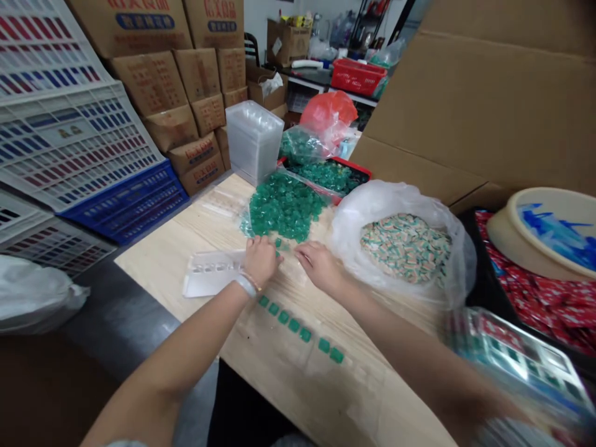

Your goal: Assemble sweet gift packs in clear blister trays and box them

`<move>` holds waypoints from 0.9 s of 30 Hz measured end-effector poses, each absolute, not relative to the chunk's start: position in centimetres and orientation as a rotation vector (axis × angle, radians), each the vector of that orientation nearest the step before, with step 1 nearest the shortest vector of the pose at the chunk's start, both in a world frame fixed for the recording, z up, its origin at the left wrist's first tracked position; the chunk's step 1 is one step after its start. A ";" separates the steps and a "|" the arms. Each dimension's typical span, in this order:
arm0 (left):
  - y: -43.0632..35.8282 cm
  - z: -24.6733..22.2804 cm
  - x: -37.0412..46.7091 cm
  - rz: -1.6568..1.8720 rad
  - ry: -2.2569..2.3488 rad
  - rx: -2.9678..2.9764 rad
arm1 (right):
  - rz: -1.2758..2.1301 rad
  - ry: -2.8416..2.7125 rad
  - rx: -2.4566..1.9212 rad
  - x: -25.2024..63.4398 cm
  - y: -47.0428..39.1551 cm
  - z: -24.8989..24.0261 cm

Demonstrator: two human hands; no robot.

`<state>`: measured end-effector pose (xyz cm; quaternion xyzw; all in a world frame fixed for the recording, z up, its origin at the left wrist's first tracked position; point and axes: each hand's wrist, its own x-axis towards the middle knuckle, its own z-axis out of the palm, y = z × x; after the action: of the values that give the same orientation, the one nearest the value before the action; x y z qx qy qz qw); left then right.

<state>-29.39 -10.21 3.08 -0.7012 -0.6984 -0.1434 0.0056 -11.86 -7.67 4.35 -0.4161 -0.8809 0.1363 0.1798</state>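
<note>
Seven green pieces [293, 325] stand in a line on the table [279, 366], perhaps spaced for easy counting. Beyond, the left hand's [261, 261] fingers curl by one tray [209, 276]; the right hand's [321, 266] bunch together; I cannot tell whether either grips anything. One bag [345, 225] gapes, seemingly for reach; one pile [285, 208] lies farther, uncountable
</note>
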 end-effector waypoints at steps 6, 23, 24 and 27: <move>-10.1 1.5 -30.5 -0.643 -2.372 -2.214 | 0.192 -2.757 -1.317 -18.7 -1.7 1.1; -10.6 4.3 -27.2 -2.428 -2.918 -2.053 | 1.590 -1.487 -1.069 -13.0 -6.4 3.5; -11.0 4.4 -26.8 -2.519 -2.954 -2.027 | 1.636 -1.393 -1.078 -12.0 -6.8 4.0; -12.5 4.6 -25.5 -2.683 -3.035 -2.021 | 1.597 -1.266 -1.146 -7.7 -9.0 5.2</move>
<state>-25.46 -12.50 4.56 -0.3435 -0.5159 -0.4560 -0.6386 -7.74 -8.97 5.18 -0.4510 -0.4985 0.6287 0.3909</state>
